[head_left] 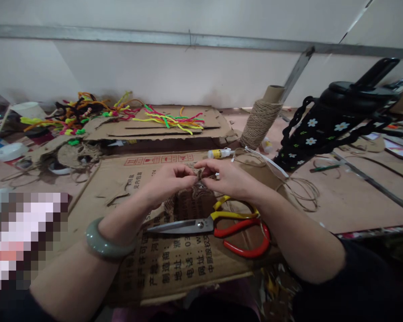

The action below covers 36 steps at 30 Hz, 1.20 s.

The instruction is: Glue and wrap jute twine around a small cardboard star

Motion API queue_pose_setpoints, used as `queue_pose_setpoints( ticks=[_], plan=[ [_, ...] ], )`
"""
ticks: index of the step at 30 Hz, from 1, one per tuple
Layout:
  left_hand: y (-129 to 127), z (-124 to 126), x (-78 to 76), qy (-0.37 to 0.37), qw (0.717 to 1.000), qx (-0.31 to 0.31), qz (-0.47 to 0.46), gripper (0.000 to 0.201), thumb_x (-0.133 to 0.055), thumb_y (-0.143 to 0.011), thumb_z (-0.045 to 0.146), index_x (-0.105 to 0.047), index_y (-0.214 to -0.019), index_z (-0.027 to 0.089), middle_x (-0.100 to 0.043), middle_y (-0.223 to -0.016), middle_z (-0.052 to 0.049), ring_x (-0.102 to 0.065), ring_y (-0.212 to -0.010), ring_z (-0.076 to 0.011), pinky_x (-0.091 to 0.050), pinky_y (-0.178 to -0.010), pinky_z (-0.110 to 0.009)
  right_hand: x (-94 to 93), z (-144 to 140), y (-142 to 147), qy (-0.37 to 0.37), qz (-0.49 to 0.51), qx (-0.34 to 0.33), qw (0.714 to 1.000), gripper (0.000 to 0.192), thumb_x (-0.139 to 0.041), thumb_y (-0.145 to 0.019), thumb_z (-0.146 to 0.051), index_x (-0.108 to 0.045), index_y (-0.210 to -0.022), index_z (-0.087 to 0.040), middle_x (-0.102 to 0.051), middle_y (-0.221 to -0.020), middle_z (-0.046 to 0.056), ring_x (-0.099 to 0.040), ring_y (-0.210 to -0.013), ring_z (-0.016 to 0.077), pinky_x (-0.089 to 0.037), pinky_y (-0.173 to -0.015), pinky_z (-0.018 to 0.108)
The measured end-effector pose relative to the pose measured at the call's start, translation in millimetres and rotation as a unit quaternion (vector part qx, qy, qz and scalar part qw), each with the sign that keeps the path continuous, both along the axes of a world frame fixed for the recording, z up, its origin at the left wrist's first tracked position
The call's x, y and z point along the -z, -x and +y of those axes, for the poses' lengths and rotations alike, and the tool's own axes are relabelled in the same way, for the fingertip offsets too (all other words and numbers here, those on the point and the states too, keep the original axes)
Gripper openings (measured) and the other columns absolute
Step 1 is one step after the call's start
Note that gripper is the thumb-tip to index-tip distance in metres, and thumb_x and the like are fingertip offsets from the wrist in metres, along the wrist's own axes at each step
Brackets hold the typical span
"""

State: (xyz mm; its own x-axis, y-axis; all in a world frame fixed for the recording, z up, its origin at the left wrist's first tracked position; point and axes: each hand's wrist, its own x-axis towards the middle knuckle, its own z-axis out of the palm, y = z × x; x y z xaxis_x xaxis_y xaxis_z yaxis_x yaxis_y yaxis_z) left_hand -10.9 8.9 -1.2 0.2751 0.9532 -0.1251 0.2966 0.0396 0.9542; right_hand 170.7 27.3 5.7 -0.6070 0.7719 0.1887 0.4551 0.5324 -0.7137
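Note:
My left hand [168,181] and my right hand [228,176] meet above the cardboard sheet. Between their fingertips is a small brown twine piece [200,189], with a short stub on top and a shiny patch; the fingers partly cover it. Both hands pinch it from opposite sides. Just below them, scissors [201,225] with one yellow and one red handle lie on the cardboard [121,241], their blades pointing left. A small glue bottle [217,154] with a yellow label lies beyond my right hand. Some twine [169,203] shows below my left hand.
A cone of twine [262,116] and a black flowered tumbler [322,120] stand at the right. Loose twine [302,192] coils nearby. Colourful pipe cleaners [171,120] lie on raised cardboard at the back. Twine shapes [77,152] and a white-lidded tub [9,152] sit left.

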Motion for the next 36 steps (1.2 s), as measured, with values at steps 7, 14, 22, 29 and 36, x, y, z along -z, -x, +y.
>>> queue_pose_setpoints(
  ticks=[7,14,22,29,36],
  plan=[
    [0.8,1.3,4.8,0.014,1.0,0.023,-0.003,0.008,-0.059,-0.066,0.024,-0.064,-0.066,0.017,-0.058,-0.057,0.002,-0.05,-0.052,-0.0109,-0.037,-0.054,-0.024,-0.4,-1.0,0.3,-0.012,-0.019,0.012,1.0,0.038,-0.052,-0.074,-0.016,-0.062,-0.11,-0.017,-0.069,-0.09,0.002,-0.059,-0.074,0.0103,-0.044,-0.069,0.022],
    [3.4,4.5,5.3,-0.014,1.0,-0.026,-0.006,0.008,-0.061,-0.065,0.024,-0.063,-0.065,0.017,-0.058,-0.059,0.002,-0.05,-0.055,-0.0105,-0.039,-0.058,-0.025,-4.1,1.0,-2.7,-0.058,-0.045,0.078,0.994,0.028,-0.057,-0.079,-0.023,-0.064,-0.105,-0.016,-0.07,-0.095,0.005,-0.062,-0.082,0.0148,-0.045,-0.074,0.027],
    [1.1,3.5,-0.1,-0.02,0.995,-0.092,-0.037,0.009,-0.065,-0.062,0.024,-0.063,-0.065,0.016,-0.059,-0.059,0.002,-0.051,-0.056,-0.011,-0.04,-0.061,-0.026,-2.2,2.0,-5.7,-0.151,-0.065,0.118,0.979,0.025,-0.059,-0.08,-0.024,-0.063,-0.103,-0.014,-0.068,-0.093,0.007,-0.059,-0.075,0.0149,-0.043,-0.069,0.028],
    [1.4,4.0,0.9,-0.036,0.992,-0.113,-0.035,0.006,-0.063,-0.062,0.021,-0.063,-0.063,0.016,-0.059,-0.059,0.002,-0.05,-0.058,-0.0106,-0.039,-0.063,-0.025,-2.3,-1.4,-5.7,-0.224,-0.087,0.124,0.963,0.009,-0.056,-0.083,-0.022,-0.062,-0.085,-0.015,-0.061,-0.083,0.004,-0.053,-0.072,0.013,-0.039,-0.065,0.025],
    [1.7,3.5,3.6,-0.046,0.993,-0.109,-0.027,0.005,-0.063,-0.063,0.021,-0.063,-0.064,0.016,-0.058,-0.059,0.002,-0.05,-0.057,-0.0107,-0.037,-0.06,-0.025,-3.2,-5.5,-5.1,-0.235,-0.153,0.123,0.952,0.015,-0.05,-0.087,-0.024,-0.063,-0.086,-0.015,-0.065,-0.087,0.006,-0.057,-0.082,0.0166,-0.038,-0.071,0.027]
  ],
)
